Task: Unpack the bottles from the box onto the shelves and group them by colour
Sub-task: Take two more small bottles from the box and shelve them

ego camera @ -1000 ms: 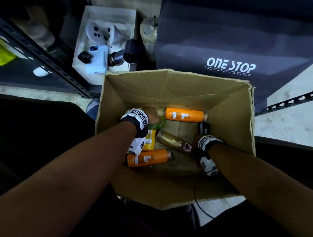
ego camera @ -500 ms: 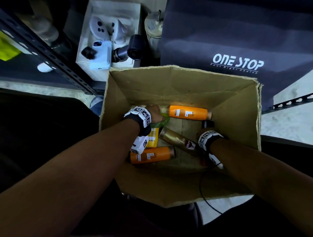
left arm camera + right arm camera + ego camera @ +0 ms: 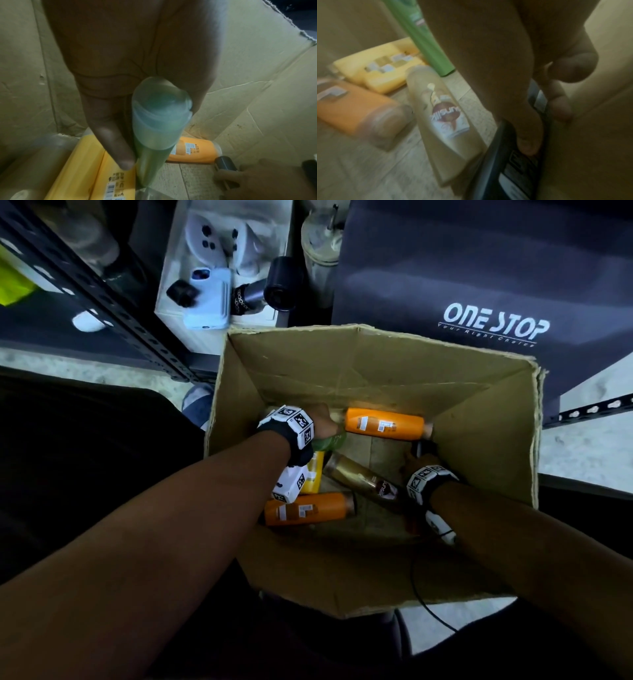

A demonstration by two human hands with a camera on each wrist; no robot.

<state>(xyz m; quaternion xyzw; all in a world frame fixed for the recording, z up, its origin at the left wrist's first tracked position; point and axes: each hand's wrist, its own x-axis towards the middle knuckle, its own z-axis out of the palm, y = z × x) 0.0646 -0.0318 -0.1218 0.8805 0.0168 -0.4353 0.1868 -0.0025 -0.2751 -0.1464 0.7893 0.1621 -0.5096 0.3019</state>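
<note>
Already we grip the green bottle [image 3: 154,136] by its cap end in our left hand [image 3: 130,65], upright for lifting clear of the box [image 3: 479,419]; our right hand [image 3: 513,81] closes round a black bottle [image 3: 510,169] by the wall.

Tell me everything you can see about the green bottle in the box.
The green bottle is a slim plastic bottle, green-bodied with a paler translucent cap at its upper end. It stands steeply tilted inside the cardboard box, base down among the yellow bottles. The left hand grips it near the cap, thumb along its side. A label shows, blurred, in the right wrist view.
</note>
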